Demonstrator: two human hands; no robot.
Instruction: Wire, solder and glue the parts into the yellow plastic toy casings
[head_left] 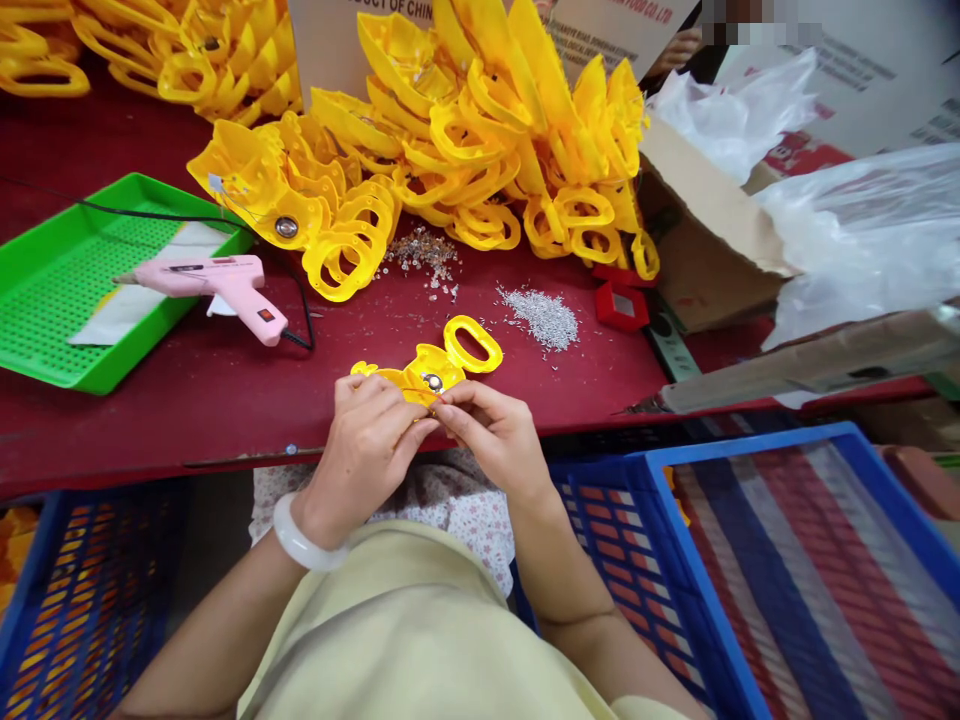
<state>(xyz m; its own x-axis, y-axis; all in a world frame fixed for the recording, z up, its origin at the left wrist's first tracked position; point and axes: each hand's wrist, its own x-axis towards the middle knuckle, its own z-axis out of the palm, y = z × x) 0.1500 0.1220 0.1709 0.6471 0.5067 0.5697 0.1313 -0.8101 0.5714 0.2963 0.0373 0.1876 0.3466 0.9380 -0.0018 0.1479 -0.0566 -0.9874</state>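
A yellow plastic toy shell [474, 345] with an oval loop handle lies at the table's front edge, its hollow side up. In its hollow sits a small round metal part [433, 382], like a little speaker. My left hand [371, 430] is closed over the near left part of the shell and hides much of it. At the shell's near edge, my right hand [491, 430] pinches a thin reddish wire [437, 397] between thumb and forefinger. Both sets of fingertips nearly meet there, so the wire's ends are hidden.
Stacked yellow shells [465, 130] fill the back. Loose screws [544, 318] and small metal pieces [424, 250] lie in piles. A pink glue gun [217, 278] rests on a green tray [112, 370] at left. Blue crates [652, 460] flank my lap; an electric screwdriver [810, 362] is at right.
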